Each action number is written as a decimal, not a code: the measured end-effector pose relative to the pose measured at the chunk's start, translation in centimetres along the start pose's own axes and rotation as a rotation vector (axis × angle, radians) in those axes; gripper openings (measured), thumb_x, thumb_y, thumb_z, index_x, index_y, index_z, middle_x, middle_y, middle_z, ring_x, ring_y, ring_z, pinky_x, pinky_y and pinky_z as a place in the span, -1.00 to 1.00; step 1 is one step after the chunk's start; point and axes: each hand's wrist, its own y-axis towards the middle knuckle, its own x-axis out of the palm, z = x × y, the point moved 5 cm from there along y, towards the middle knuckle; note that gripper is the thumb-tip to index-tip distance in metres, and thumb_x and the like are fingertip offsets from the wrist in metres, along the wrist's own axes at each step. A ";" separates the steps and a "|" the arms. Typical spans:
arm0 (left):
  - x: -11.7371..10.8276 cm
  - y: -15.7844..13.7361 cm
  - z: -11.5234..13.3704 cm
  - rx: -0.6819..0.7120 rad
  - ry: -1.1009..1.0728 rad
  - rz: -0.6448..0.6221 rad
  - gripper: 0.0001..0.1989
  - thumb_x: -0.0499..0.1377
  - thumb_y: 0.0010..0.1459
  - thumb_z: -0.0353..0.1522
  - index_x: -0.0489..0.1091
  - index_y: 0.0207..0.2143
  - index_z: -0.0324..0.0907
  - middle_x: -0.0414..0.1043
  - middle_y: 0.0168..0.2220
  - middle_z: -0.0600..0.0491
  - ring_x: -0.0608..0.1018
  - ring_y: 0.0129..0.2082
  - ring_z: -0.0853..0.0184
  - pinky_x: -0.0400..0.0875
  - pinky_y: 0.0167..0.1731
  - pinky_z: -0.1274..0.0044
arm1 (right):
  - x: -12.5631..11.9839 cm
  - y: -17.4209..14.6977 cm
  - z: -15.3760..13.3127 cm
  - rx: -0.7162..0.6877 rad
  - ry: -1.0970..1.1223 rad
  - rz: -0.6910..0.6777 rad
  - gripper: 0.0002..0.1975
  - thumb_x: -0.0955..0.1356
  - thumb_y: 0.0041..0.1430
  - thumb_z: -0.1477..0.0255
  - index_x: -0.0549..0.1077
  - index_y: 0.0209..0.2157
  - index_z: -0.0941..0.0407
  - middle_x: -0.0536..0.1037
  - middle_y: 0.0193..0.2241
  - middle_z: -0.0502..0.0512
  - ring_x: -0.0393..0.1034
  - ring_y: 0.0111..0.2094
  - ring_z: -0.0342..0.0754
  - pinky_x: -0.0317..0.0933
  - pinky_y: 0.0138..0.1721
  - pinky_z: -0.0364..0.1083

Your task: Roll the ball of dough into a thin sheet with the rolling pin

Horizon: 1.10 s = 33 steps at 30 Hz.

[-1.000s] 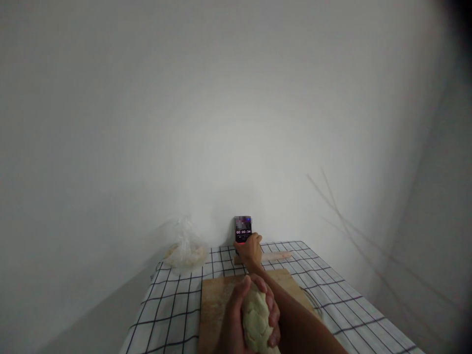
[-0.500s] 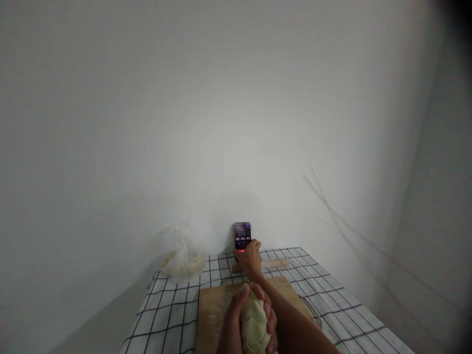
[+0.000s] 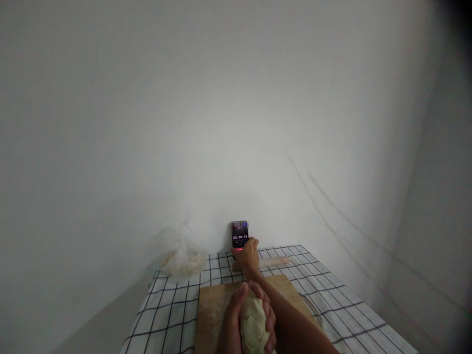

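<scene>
My left hand (image 3: pixel 232 314) is at the bottom of the head view, with its thumb and fingers wrapped around a lump of pale dough (image 3: pixel 254 324). The dough is above a wooden board (image 3: pixel 214 305). My right arm stretches forward across the board. At the far edge of the table, my right hand (image 3: pixel 249 256) has its thumb and fingers at the two sides of the lower end of a phone (image 3: pixel 240 238). The phone stands upright near the wall, and its screen reads 00:00:35. Part of the phone's lower end is hidden behind the hand.
A wooden rolling pin (image 3: pixel 275 262) lies behind the board, partly covered by my right wrist. On the left stands a clear plastic bag (image 3: pixel 183 260) with something pale inside. A checked cloth (image 3: pixel 169 314) covers the table. A thin cord or loop (image 3: pixel 312 306) lies right of the board.
The phone and my right hand have shifted slightly left, and the phone leans a little differently. My left hand still holds the dough in nearly the same place.
</scene>
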 end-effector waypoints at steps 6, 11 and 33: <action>-0.5 -0.2 -0.1 -0.002 0.037 -0.022 -0.58 0.33 0.15 0.01 0.38 -0.36 -0.15 0.39 -0.43 0.14 0.39 -0.60 0.46 0.15 -0.70 0.62 | -0.6 0.3 0.0 -0.034 0.005 0.012 -0.44 0.47 0.08 0.12 0.30 -0.02 0.14 0.43 -0.04 0.32 0.52 -0.07 0.21 0.42 -0.15 0.02; -1.0 0.1 -0.7 -0.017 0.046 -0.064 -0.58 0.23 0.22 0.05 0.36 -0.31 -0.13 0.38 -0.48 0.16 0.34 -0.67 0.47 0.10 -0.71 0.62 | -2.6 2.4 -0.3 -0.052 -0.005 0.067 -0.26 0.37 0.15 -0.09 0.26 0.12 0.20 0.40 0.08 0.42 0.38 0.11 0.32 0.35 -0.01 0.13; -2.1 0.3 -1.7 0.036 -0.028 0.108 -0.56 0.32 0.11 0.05 0.40 -0.36 -0.15 0.37 -0.52 0.15 0.30 -0.68 0.49 0.03 -0.78 0.66 | -4.0 4.1 -1.6 -0.010 0.045 0.095 -0.25 0.35 0.16 -0.14 0.32 0.10 0.21 0.39 0.06 0.41 0.33 0.12 0.33 0.27 0.02 0.18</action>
